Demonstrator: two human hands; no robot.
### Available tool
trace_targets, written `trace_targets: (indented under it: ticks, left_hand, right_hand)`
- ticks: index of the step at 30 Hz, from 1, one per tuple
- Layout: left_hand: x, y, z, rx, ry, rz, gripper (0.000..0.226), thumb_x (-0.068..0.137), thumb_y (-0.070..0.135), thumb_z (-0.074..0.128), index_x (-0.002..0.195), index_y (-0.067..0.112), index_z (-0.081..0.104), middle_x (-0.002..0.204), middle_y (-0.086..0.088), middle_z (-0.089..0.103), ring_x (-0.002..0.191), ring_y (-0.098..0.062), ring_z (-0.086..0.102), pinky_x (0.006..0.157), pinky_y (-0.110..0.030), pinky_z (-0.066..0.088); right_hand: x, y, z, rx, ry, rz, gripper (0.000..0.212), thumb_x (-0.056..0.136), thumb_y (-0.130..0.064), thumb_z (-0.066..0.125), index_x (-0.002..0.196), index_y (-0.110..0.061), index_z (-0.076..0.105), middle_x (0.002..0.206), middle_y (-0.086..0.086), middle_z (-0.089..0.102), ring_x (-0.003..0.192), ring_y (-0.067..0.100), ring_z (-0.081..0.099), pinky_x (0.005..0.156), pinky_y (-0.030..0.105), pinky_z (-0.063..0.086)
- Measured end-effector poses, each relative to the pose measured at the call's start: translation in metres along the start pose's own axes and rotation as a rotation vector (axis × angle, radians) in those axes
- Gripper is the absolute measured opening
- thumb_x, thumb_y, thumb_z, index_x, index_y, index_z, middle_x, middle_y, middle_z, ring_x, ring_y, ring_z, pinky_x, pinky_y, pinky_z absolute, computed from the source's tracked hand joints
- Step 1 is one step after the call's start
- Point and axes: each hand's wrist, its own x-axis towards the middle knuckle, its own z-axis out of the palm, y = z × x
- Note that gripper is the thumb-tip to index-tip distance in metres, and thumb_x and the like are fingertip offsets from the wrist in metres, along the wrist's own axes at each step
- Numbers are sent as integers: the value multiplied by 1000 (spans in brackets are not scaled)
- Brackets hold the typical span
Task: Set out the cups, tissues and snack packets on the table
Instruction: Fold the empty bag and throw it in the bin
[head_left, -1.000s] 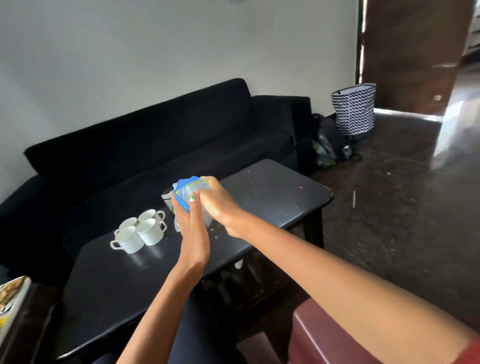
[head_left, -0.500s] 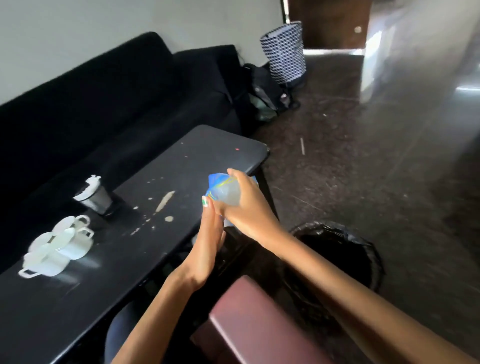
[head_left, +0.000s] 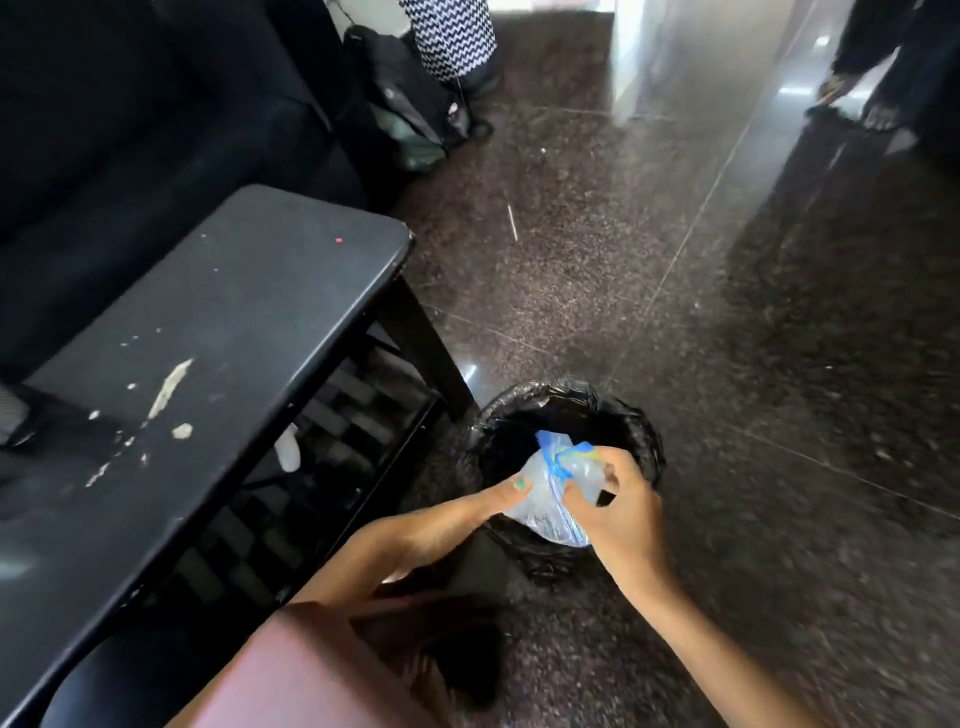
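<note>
Head view: crumpled clear-and-blue plastic packet (head_left: 553, 491) held over the black-lined bin (head_left: 644, 431) on the floor, right of the black table (head_left: 249, 312). Long axis tilts, blue end up and away, clear end down toward the person. Right hand (head_left: 618, 512) fingers curled, pinching the packet; left hand (head_left: 467, 512) thumb pressed on its near-left side.

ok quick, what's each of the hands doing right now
Left hand: fingers against the clear-and-blue plastic wrapper, holding it over the bin.
Right hand: pinching the same wrapper.
</note>
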Motion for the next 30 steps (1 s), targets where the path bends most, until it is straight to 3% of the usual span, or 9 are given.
trace_targets:
  ticks: [3, 6, 7, 9, 10, 16, 21, 25, 30]
  left_hand:
    - [-2, -2, 3, 65, 28, -24, 58, 71, 86, 37, 125, 68, 33, 127, 48, 29, 99, 35, 31, 97, -19, 16]
    - [4, -1, 6, 119, 62, -34, 31, 80, 74, 37, 110, 78, 35, 113, 57, 35, 97, 41, 30, 88, 0, 25]
    - [7, -3, 8, 117, 98, -48, 36, 85, 67, 40, 120, 70, 36, 125, 49, 36, 109, 36, 30, 91, 0, 23]
    - [17, -13, 6, 169, 200, -104, 61, 91, 55, 47, 146, 40, 27, 152, 18, 28, 136, 6, 26, 103, -14, 20]
    - [19, -17, 6, 219, 241, -138, 67, 92, 52, 49, 150, 31, 24, 156, 8, 25, 140, -5, 25, 106, -19, 21]
    - [22, -26, -2, 550, 364, -133, 63, 94, 46, 50, 149, 22, 29, 155, 0, 28, 142, -15, 28, 110, -24, 25]
    - [25, -38, -4, 539, 401, -122, 60, 94, 46, 49, 147, 25, 32, 153, 1, 31, 140, -16, 32, 110, -28, 28]
    - [30, -44, -6, 557, 407, -127, 63, 92, 48, 50, 148, 26, 30, 154, -1, 31, 140, -18, 32, 113, -32, 29]
    - [28, -50, -9, 553, 434, -154, 65, 92, 49, 50, 149, 29, 25, 155, -3, 29, 141, -19, 29, 115, -35, 28]
  right_hand:
    - [5, 16, 9, -51, 89, -31, 38, 74, -13, 73, 108, -18, 56, 96, -7, 63, 88, 15, 60, 73, 24, 43]
    - [18, 28, 21, -163, 64, -81, 38, 76, -15, 70, 111, -18, 55, 102, -4, 64, 90, 18, 60, 70, 27, 42]
    - [24, 32, 26, -223, 44, -77, 38, 77, -17, 69, 112, -19, 54, 102, -3, 64, 92, 20, 59, 67, 28, 41]
    - [36, 40, 37, -396, 3, -76, 36, 78, -22, 66, 112, -19, 53, 101, 0, 63, 98, 23, 56, 66, 33, 43]
    - [41, 44, 42, -495, -28, -95, 36, 78, -25, 66, 111, -19, 52, 100, 1, 63, 100, 25, 54, 68, 35, 44]
    - [67, 75, 73, -956, -243, -169, 38, 79, -28, 64, 112, -17, 49, 105, 4, 64, 107, 27, 50, 83, 37, 40]
    - [69, 106, 94, -959, -485, 29, 47, 86, -10, 57, 130, -8, 42, 135, 12, 48, 128, 31, 41, 102, 38, 37]
    - [66, 116, 100, -884, -751, 223, 60, 89, -10, 48, 145, -6, 25, 152, 16, 23, 142, 32, 18, 115, 46, 21]
    - [69, 115, 98, -964, -851, 249, 66, 91, -14, 45, 149, -7, 13, 158, 13, 8, 146, 31, 3, 117, 51, 7]
